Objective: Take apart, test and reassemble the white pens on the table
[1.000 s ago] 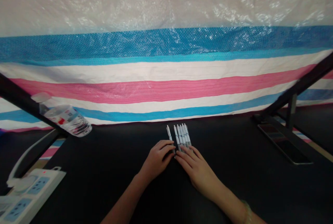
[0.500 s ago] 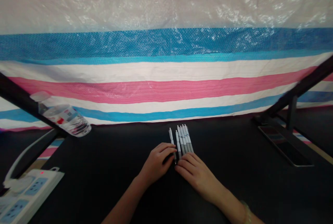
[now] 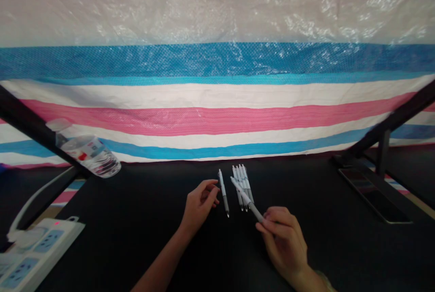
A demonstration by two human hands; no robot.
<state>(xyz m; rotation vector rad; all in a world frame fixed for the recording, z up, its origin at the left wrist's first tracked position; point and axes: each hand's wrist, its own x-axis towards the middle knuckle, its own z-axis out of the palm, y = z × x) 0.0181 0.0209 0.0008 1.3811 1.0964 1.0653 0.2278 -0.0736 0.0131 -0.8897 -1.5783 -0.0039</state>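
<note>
In my right hand [image 3: 283, 240] a white-and-grey pen [image 3: 250, 206] is pinched near its grey end, its white end pointing up and left over the row. Under and behind it, several similar pens [image 3: 243, 181] lie side by side on the black tabletop [image 3: 152, 219]. A single pen [image 3: 223, 192] lies apart to the left of that group, its dark tip toward me. Just left of this pen is my left hand [image 3: 201, 202], with loosely bent fingers slightly apart and nothing visible in them.
At the left stand a clear plastic bottle [image 3: 93, 156], tilted by a black frame bar, and a white power strip [image 3: 50, 242] with a lit red light. A phone [image 3: 374, 196] lies at the right. Behind the table hangs a striped plastic sheet [image 3: 217, 120].
My right hand has picked up one pen from the row and drawn back to the right with it. My left hand has let go of the single pen and moved slightly left.
</note>
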